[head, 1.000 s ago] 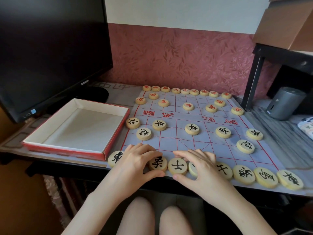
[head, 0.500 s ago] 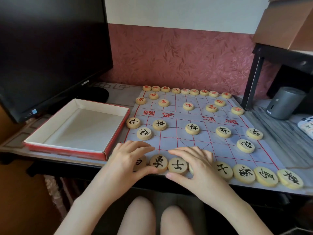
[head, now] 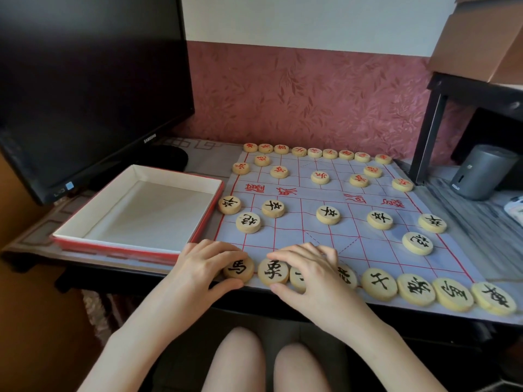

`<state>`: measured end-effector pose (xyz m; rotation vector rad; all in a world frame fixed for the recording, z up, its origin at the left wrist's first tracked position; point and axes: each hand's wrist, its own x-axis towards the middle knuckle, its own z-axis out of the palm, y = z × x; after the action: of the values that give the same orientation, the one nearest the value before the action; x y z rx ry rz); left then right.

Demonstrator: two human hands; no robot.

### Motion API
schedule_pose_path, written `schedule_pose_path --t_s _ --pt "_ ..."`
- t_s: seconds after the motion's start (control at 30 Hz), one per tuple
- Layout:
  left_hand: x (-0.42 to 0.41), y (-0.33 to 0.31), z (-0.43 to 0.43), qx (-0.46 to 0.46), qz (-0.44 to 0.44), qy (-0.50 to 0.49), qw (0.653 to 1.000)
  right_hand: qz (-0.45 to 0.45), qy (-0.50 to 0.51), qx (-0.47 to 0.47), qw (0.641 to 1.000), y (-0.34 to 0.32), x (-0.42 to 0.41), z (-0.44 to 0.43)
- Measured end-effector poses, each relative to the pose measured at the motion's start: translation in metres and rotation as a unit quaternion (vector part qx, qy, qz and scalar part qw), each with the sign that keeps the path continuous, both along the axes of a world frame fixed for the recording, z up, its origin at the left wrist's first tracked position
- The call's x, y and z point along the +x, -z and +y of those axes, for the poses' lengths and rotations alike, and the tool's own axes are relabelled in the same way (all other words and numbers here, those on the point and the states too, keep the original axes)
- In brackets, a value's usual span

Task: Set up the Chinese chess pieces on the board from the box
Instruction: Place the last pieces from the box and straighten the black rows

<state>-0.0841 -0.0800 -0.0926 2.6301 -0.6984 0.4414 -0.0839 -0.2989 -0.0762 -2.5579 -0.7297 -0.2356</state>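
At the near edge of the board, both hands have slid left.
Now the left hand pinches the newly bared horse piece, the right hand seemingly the elephant piece; the box is empty, setup nearly done.

1. At 7 o'clock on the board, the left hand curls over the horse piece and hides its left rim. The board's corner under the palm is out of sight.
2. At 6 o'clock the right hand covers most of two pieces, the covered piece and the half-hidden piece. Neither character is readable, and which piece the fingers grip cannot be told.
3. The red characters on the far row at 12 o'clock are too small to read.
4. The monitor at 10 o'clock is cut off by the top and left edges.
5. The cardboard box at 2 o'clock is cut off by the top and right edges.
6. A white object at 3 o'clock is clipped by the right edge and cannot be identified.
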Motion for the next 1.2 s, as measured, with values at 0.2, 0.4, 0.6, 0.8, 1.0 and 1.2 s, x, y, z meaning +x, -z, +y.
schedule_pose_path --t_s 0.2,0.4,0.6,0.8,1.0,1.2 --pt "0.0 0.004 0.001 -0.011 -0.008 0.005 1.0 0.001 -0.012 0.007 1.0 -0.001 -0.002 -0.001" --pt "-0.001 0.004 0.001 -0.014 -0.013 0.002 1.0 0.008 -0.024 0.007 1.0 -0.002 -0.004 -0.003" --pt "-0.005 -0.004 -0.014 -0.032 -0.027 0.001 0.999 -0.025 -0.01 0.023 0.999 -0.012 -0.014 -0.025" --pt "-0.008 -0.017 -0.072 -0.061 0.011 0.069 0.996 0.001 0.102 0.045 0.994 -0.025 -0.026 -0.093" --pt "0.003 -0.02 -0.121 -0.03 0.05 0.128 0.99 0.037 0.148 0.019 0.988 -0.022 -0.036 -0.134" --pt "0.012 -0.018 -0.135 -0.01 0.075 0.137 0.988 -0.021 0.157 0.006 0.987 -0.011 -0.029 -0.136"
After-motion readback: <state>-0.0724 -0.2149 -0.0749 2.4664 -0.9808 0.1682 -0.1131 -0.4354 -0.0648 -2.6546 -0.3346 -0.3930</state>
